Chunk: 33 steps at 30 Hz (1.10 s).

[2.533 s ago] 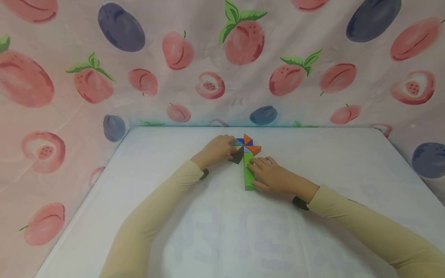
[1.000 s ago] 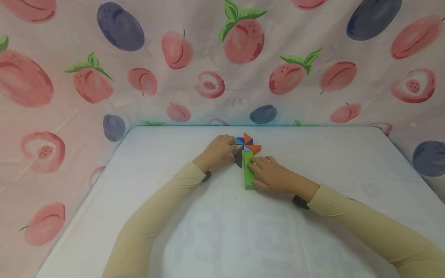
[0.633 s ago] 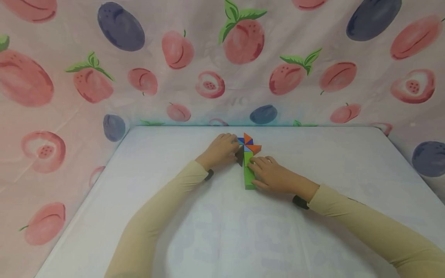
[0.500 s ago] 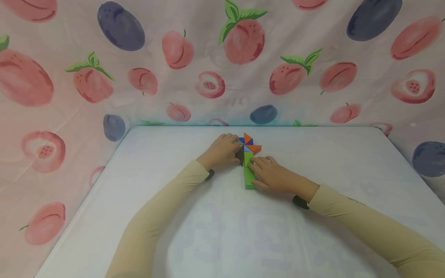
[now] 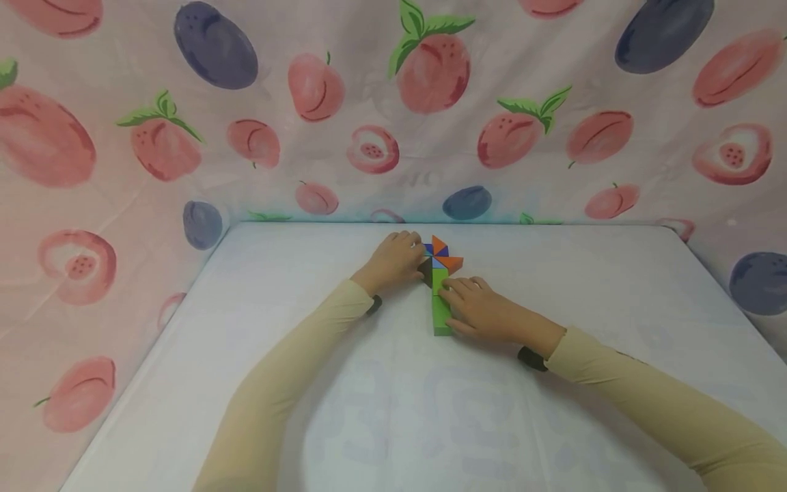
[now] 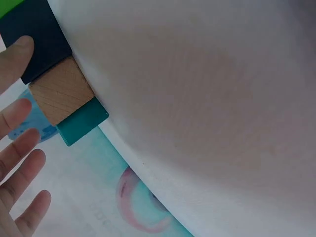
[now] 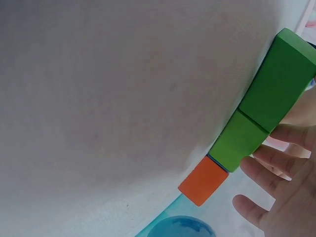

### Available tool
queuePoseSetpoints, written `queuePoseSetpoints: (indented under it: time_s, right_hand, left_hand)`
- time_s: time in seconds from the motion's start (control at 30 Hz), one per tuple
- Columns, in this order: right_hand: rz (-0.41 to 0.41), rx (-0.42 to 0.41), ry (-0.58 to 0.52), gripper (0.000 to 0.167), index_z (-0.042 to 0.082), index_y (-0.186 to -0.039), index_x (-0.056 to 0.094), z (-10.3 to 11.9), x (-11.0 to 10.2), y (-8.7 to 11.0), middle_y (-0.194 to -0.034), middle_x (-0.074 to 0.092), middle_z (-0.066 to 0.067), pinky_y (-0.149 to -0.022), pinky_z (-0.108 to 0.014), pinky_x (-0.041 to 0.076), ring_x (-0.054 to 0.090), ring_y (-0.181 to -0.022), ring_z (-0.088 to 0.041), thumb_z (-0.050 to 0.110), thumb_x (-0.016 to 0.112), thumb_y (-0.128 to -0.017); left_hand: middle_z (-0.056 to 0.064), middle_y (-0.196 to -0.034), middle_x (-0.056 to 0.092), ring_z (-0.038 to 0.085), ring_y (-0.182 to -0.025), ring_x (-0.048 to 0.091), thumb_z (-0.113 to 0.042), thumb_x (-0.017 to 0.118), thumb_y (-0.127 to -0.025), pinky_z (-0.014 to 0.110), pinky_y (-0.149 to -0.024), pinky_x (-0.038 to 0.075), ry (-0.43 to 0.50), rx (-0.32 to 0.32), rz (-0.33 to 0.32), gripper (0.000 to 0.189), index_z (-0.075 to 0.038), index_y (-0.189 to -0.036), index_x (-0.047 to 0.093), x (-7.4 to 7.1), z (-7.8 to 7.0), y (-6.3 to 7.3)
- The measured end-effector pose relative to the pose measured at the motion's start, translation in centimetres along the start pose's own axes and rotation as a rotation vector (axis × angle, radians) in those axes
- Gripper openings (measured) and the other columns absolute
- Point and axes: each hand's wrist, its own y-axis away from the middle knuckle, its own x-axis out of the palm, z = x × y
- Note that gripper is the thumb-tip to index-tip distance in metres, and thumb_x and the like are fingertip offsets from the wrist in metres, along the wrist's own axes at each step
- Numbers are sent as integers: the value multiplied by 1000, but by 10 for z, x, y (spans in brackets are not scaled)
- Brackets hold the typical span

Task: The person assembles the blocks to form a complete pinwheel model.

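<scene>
On the table, several triangular blocks form a pinwheel shape, with an orange block point(image 5: 453, 262) on its right and a blue one point(image 5: 438, 262) beneath its centre. Two green blocks run from it towards the person: a lighter one point(image 7: 239, 140) and a longer one point(image 7: 279, 81). My left hand point(image 5: 396, 263) is at the pinwheel's left side. Its thumb touches a dark block point(image 6: 37, 34), beside a bare-wood block point(image 6: 61, 91) and a teal block point(image 6: 83, 121); the other fingers are loosely spread. My right hand point(image 5: 482, 311) rests relaxed fingers against the green blocks' right side.
The white-covered table point(image 5: 369, 424) meets a fruit-print cloth point(image 5: 430, 150) along its back edge. More of that cloth hangs on the left. Each wrist wears a dark device, partly hidden under the sleeves.
My left hand has shifted a little to the right, towards the pinwheel. The dark block has turned and moved right, up beside the green blocks. My right hand has stayed in place.
</scene>
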Motion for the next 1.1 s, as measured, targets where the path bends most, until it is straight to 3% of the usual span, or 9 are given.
queuePoseSetpoints:
  time_s: [0.27,0.63,0.73,0.87,0.97,1.1]
  right_hand:
    - [-4,-2,2,56,-1,-133,44,1,0,0,-137,45,-21,-101,-54,37,45,-126,-36,39,51,-94]
    - [17,5,13,55,2,-134,44,-5,2,-2,-136,45,-17,-103,-53,35,43,-127,-33,40,49,-94]
    - [21,35,6,50,5,-131,46,-15,-2,-5,-134,47,-15,-104,-54,33,42,-127,-32,39,50,-94]
    - [-9,151,-3,42,6,-126,48,-39,-8,-15,-132,48,-15,-104,-57,31,41,-127,-33,33,52,-94]
    - [-15,221,37,41,3,-125,49,-59,-7,-24,-132,49,-18,-103,-58,31,41,-126,-36,28,54,-93]
    - [16,240,101,32,2,-118,58,-75,-5,-35,-125,54,-19,-100,-59,33,44,-121,-38,20,57,-92]
  left_hand:
    - [7,-117,57,22,-110,52,-35,70,-83,38,-101,40,63,-29,-25,29,-12,-96,60,-1,6,4]
    - [7,-114,57,23,-107,52,-38,68,-84,39,-98,43,74,-78,-51,36,-12,-108,60,3,14,6]
    - [8,-114,57,24,-107,52,-39,68,-84,39,-96,44,59,-115,-43,37,-10,-106,59,3,17,6]
    - [10,-114,56,26,-107,52,-37,67,-85,40,-94,44,25,-156,-3,34,-9,-104,62,4,21,6]
    - [10,-111,57,26,-105,52,-35,65,-87,40,-92,44,-6,-149,30,30,-10,-103,66,5,23,5]
    - [8,-109,59,25,-102,53,-29,63,-89,39,-90,45,-35,-132,45,24,-12,-104,68,8,23,2]
